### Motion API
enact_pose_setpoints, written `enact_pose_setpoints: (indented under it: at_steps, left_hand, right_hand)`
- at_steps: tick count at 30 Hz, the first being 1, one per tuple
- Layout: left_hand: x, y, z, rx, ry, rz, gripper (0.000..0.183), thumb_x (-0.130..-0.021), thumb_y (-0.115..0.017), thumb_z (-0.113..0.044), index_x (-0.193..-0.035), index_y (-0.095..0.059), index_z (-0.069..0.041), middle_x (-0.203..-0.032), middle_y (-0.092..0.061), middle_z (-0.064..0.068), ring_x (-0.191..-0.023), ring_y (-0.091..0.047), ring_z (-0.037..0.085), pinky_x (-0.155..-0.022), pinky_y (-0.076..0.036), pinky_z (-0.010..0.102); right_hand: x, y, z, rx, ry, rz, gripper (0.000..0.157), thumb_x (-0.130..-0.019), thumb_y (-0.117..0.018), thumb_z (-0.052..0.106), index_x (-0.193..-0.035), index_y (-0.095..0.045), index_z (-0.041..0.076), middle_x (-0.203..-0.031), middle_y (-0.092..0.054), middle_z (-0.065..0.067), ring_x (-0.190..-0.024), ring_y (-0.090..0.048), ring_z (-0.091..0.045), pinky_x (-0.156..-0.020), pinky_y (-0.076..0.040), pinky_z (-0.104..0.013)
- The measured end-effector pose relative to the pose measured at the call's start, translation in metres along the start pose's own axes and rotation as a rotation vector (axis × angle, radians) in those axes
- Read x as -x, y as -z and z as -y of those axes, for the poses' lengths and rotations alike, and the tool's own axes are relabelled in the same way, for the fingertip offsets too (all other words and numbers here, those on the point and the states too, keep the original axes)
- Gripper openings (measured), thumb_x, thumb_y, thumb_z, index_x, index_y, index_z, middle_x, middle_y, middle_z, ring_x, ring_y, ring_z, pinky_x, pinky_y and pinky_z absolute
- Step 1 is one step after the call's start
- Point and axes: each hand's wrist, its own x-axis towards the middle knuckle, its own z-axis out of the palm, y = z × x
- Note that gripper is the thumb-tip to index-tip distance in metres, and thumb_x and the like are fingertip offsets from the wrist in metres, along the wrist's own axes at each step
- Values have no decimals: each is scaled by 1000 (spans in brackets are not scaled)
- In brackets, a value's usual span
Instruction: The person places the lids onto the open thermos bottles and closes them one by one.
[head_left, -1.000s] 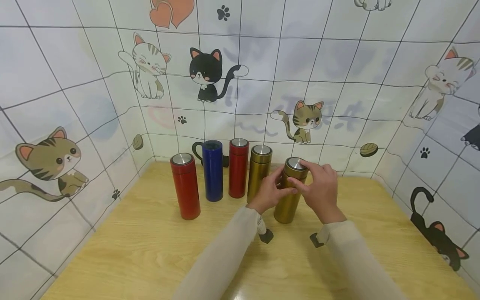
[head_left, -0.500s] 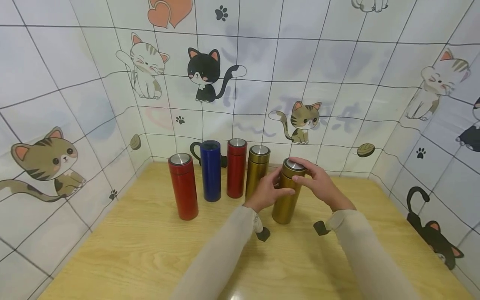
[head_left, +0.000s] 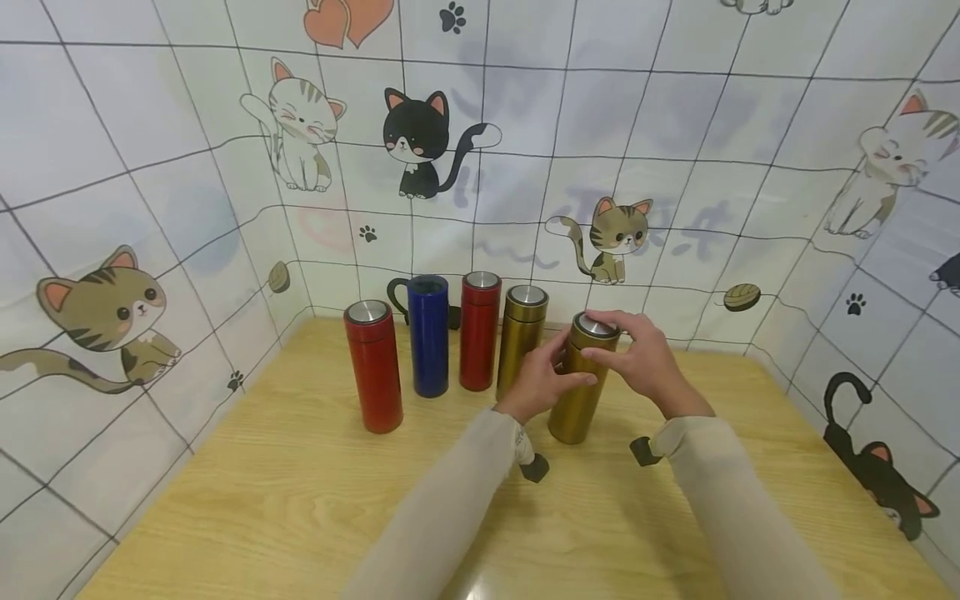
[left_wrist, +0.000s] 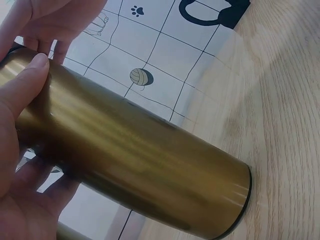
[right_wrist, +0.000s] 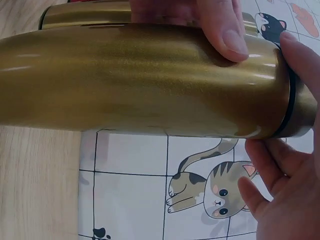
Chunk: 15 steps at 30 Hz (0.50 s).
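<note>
A gold thermos point(head_left: 576, 408) with a silver-topped lid point(head_left: 596, 325) stands on the table, leaning slightly in the head view. My left hand point(head_left: 542, 379) grips its upper body from the left, thumb across the front. Around the lid from the right curls my right hand point(head_left: 647, 358), its thumb in front and fingers behind. In the right wrist view that thumb lies right at the dark seam under the lid point(right_wrist: 304, 112). The left wrist view shows the thermos body point(left_wrist: 135, 145) down to its base on the wood. Just behind the left hand is a second gold thermos point(head_left: 525, 325).
Left of the hands stand a red thermos point(head_left: 480, 342), a blue thermos point(head_left: 429, 342) with a dark recessed top, and another red thermos point(head_left: 375, 375) nearer the front. A cat-printed cloth wall point(head_left: 510, 192) borders the wooden table point(head_left: 300, 500) behind and at the sides.
My right hand has turned around the lid, its wrist swinging out to the right and its fingers lying flatter over the top. The left hand and the gold thermos stay in place.
</note>
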Motion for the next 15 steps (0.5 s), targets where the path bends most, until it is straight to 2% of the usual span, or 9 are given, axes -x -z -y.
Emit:
enact_pose_setpoints:
  at_steps: [8, 15]
  left_hand:
    - [0, -1, -1, -14, -10, -5, 84, -80, -80, -24, -151, -36, -31, -141, -50, -9, -123, -52, 12, -97, -46, 27]
    - [2, -2, 1, -14, -30, -22, 83, -80, -80, -25, -151, -35, -32, -142, -48, -10, -121, -53, 10, -95, -47, 24]
  right_hand:
    - [-1, -9, 4, 93, 22, -106, 60, -76, -85, 30, -125, -61, 5, -118, -62, -15, -106, -50, -33, -88, -40, -51]
    - [-2, -22, 8, 206, 54, -270, 60, -70, -88, 36, -112, -63, 0, -102, -64, -16, -92, -50, -35, -79, -38, -48]
